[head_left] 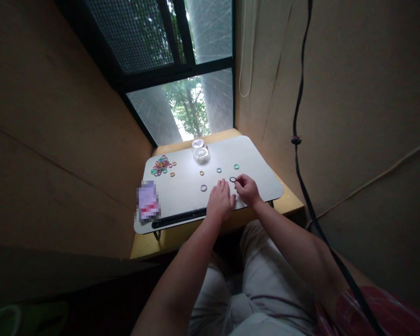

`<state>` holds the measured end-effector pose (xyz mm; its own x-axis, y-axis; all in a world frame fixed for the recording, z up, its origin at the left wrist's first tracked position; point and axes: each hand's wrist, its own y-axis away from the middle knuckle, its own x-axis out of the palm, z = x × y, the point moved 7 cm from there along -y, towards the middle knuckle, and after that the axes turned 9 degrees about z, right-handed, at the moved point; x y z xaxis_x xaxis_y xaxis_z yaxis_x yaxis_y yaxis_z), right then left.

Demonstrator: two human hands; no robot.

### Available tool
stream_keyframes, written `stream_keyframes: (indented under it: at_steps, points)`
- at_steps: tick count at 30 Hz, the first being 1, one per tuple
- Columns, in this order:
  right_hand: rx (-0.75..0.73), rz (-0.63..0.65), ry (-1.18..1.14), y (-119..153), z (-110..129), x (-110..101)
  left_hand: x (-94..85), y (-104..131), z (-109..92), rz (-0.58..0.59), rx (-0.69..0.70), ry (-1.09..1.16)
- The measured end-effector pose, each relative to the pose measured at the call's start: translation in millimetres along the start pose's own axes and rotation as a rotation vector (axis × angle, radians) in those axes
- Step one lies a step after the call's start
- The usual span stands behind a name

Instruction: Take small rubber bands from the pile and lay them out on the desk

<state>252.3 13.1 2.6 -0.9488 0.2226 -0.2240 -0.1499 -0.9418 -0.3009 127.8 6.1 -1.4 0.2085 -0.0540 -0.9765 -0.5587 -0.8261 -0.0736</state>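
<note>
I'm pinching the black ring [230, 180] in my right hand's [247, 189] grip over the tabletop's [185, 205] right half; my left hand [220, 199] is lying flat nearby. Seemingly I'm positioning the ring; the next move is probably calling for loosening that grip.

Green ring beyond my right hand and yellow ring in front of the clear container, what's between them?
In the head view, one blue ring lies between the green ring and the yellow ring on the white table, touching neither.
</note>
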Motion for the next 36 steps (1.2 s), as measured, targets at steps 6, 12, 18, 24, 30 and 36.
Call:
stream_keyframes:
  at_steps: [6, 12, 18, 24, 30, 36]
  points:
    - [-0.004, 0.011, -0.002, -1, 2, 1, 4.1, 7, -4, 0.009, 0.027, -0.085]
    - [-0.013, 0.034, -0.003, -5, 0, 4, 7.2, 16, -6, 0.033, 0.078, -0.138]
    - [-0.026, 0.052, 0.011, -6, 0, 4, 2.3, 18, -6, 0.019, 0.066, -0.124]
    - [-0.012, 0.054, 0.035, -7, -2, 5, -10.3, 25, 13, -0.014, -0.079, -0.129]
    - [-0.008, 0.056, 0.036, -7, -4, 6, -15.1, 28, 37, 0.081, -0.224, -0.114]
    - [-0.030, 0.049, 0.047, -6, -5, 6, -14.6, 37, 39, 0.097, -0.212, -0.128]
